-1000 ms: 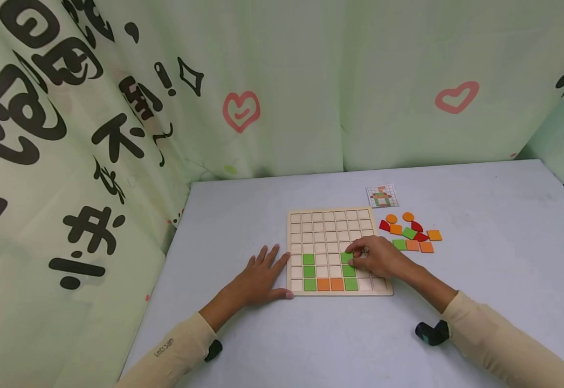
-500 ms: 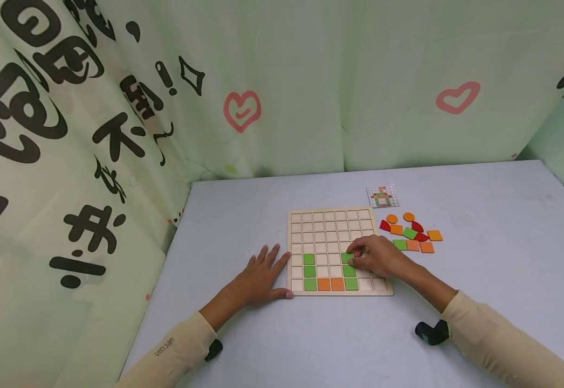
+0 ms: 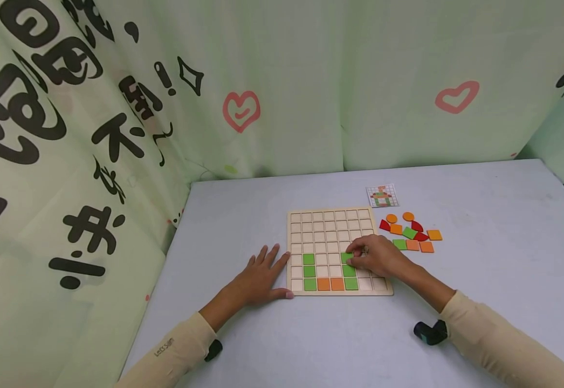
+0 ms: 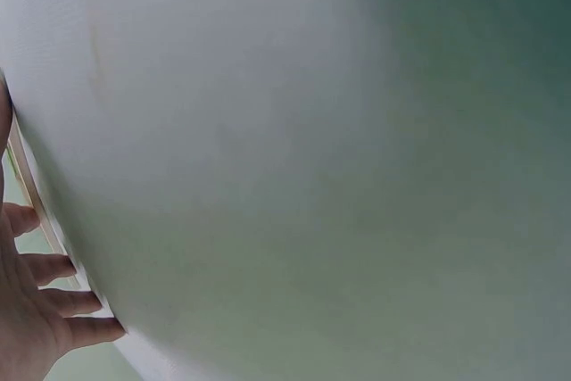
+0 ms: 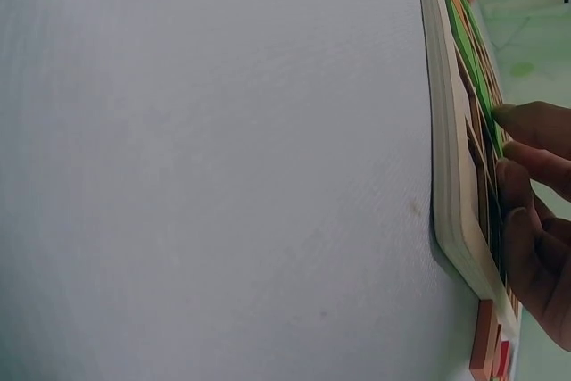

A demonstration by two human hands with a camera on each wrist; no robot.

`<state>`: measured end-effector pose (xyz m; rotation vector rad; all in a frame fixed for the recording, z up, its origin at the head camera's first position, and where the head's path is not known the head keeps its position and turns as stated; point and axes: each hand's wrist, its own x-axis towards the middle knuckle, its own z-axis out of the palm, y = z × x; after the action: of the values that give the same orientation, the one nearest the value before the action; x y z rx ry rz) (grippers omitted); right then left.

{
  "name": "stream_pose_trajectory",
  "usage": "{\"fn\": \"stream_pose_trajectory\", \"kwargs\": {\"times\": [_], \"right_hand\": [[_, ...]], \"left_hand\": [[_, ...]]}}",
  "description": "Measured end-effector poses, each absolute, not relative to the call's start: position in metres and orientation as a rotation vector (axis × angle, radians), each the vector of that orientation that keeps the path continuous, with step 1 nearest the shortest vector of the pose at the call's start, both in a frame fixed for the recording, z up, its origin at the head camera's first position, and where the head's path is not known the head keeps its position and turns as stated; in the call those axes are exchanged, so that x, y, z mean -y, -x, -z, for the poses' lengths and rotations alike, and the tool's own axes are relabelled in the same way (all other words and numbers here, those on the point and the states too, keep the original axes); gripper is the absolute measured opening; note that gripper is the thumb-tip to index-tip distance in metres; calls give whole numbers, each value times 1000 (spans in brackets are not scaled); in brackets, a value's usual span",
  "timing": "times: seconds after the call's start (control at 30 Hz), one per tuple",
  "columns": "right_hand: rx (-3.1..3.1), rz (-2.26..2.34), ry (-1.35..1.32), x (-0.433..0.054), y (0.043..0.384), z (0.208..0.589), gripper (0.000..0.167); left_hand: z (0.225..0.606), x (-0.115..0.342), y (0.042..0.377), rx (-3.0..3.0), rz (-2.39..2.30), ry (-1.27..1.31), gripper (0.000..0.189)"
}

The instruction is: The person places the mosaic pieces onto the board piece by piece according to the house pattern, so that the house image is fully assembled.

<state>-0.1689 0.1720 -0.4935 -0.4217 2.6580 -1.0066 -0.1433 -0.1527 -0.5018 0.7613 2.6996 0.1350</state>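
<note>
A square wooden grid board [image 3: 328,215] lies on the table. Green tiles [image 3: 309,271] fill three cells in a left column, and two orange tiles [image 3: 330,284] sit in the bottom row. On the right, my right hand [image 3: 378,255] pinches a green square tile [image 3: 346,258] at the top of another green column. In the right wrist view, the thumb and fingers [image 5: 533,127] meet at that tile, low over the board [image 5: 451,131]. My left hand [image 3: 261,277] lies with fingers spread, its thumb and index fingertip touching the board's left side.
Right of the board lie loose orange, red and green pieces [image 3: 409,233], some round, some square. A small printed pattern card [image 3: 382,196] is behind them. The table [image 3: 243,215] has a pale cover, with a curtain [image 3: 291,81] along its far and left sides.
</note>
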Motion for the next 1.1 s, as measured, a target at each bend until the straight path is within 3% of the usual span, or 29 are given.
{"fn": "stream_pose_trajectory", "kwargs": {"times": [0.6,1.1], "right_hand": [[-2644,1056,437,-181,168,491,25],[-2751,1088,245,-226,195,474,29]], "left_hand": [[499,153,141,-2691,-155,-749,97],[498,153,141,-2693,-146,-753,96]]}}
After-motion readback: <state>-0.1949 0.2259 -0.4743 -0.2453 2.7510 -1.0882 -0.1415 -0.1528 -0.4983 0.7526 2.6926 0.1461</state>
